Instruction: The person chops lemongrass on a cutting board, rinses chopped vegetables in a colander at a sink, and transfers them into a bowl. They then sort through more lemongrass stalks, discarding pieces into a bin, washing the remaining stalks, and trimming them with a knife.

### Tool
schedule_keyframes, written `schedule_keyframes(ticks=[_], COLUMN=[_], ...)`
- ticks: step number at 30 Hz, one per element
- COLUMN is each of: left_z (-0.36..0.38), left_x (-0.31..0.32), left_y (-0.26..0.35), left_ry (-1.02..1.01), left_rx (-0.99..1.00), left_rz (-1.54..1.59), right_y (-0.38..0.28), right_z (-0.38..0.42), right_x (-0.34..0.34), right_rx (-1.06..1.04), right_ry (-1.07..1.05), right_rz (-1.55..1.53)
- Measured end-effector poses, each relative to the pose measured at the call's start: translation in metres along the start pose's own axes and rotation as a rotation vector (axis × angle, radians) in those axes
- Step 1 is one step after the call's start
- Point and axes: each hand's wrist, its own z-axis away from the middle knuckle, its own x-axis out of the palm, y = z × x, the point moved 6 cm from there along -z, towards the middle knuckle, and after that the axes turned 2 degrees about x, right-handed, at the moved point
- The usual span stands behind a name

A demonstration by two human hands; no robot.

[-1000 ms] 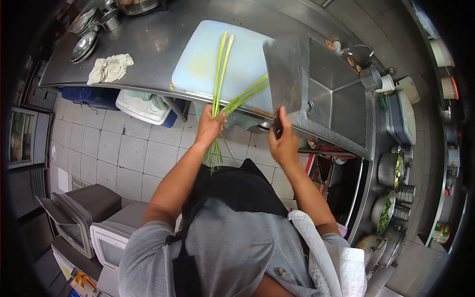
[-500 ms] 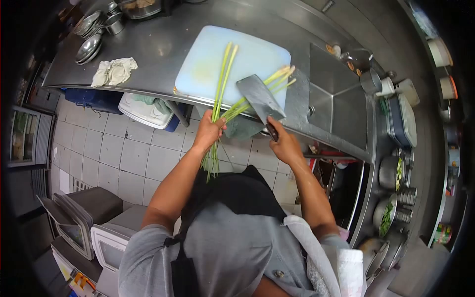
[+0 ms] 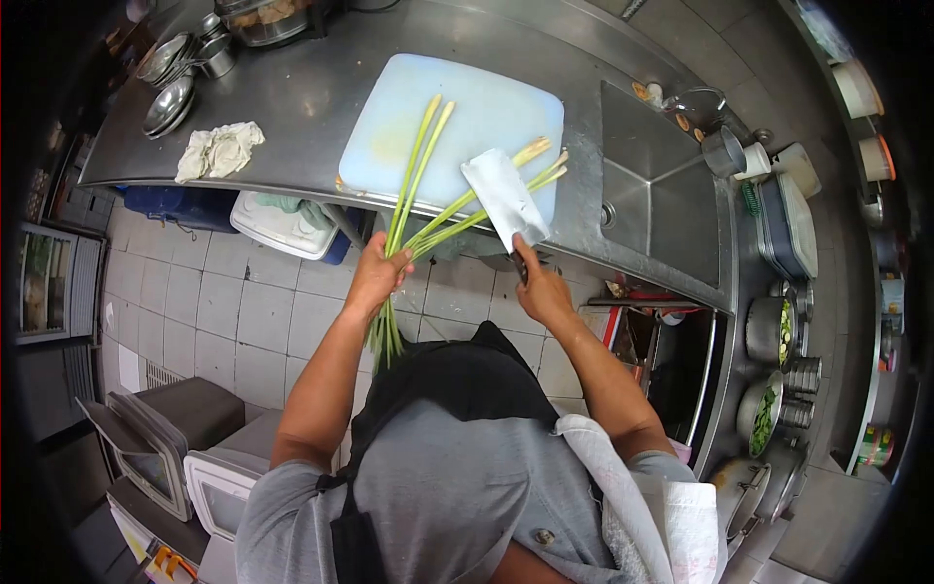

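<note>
My left hand [image 3: 376,277] is closed around a bunch of lemongrass stalks [image 3: 413,175], just in front of the counter's edge. Two stalks point away over the left half of the white cutting board [image 3: 486,102]; the others fan out to the right, pale root ends near the board's right side. Their leafy green ends hang below my fist. In my right hand [image 3: 545,295] is the dark handle of a cleaver [image 3: 503,195]. Its broad blade lies over the right-hand stalks, flat side turned up and shining, hiding part of them.
A crumpled cloth [image 3: 222,151] lies on the steel counter [image 3: 292,107] to the left, with metal bowls [image 3: 169,103] behind it. Right of the board is a sink [image 3: 647,185]. Pots [image 3: 764,419] line the far right. Lidded bins [image 3: 146,438] stand on the floor at lower left.
My left hand has drawn the lemongrass down and left, spreading the two groups wider. The cleaver blade has tilted, turning from dark to bright, and my right hand has shifted slightly left.
</note>
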Motion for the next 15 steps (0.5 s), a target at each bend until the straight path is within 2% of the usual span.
schedule_keyframes(ticks=[2, 3, 6, 8, 10, 11, 14, 15], left_z=[0.002, 0.002, 0.007, 0.013, 0.015, 0.015, 0.019, 0.02], left_x=[-0.005, -0.009, -0.021, -0.03, -0.034, -0.036, -0.042, -0.046], left_y=[0.003, 0.008, 0.006, 0.001, 0.003, 0.007, 0.005, 0.005], left_ry=[-0.012, 0.0, 0.001, 0.006, 0.002, 0.004, 0.023, 0.037], left_rx=[0.008, 0.017, 0.004, -0.018, -0.007, 0.004, 0.003, 0.009], left_rz=[-0.021, -0.037, -0.046, -0.041, -0.052, -0.059, -0.066, -0.065], right_y=[0.007, -0.004, -0.008, 0.003, -0.002, -0.001, -0.016, 0.007], right_z=[-0.007, -0.007, 0.001, -0.003, -0.012, -0.014, -0.001, -0.002], right_x=[-0.003, -0.025, -0.015, 0.005, -0.005, -0.023, -0.053, -0.023], right_rx=[-0.035, -0.099, 0.073, 0.04, -0.033, 0.007, 0.101, 0.096], right_ry=[-0.139, -0.081, 0.045, -0.026, -0.111, -0.158, 0.006, 0.16], right_rz=[0.082, -0.05, -0.08, -0.013, 0.064, -0.053, -0.126, -0.102])
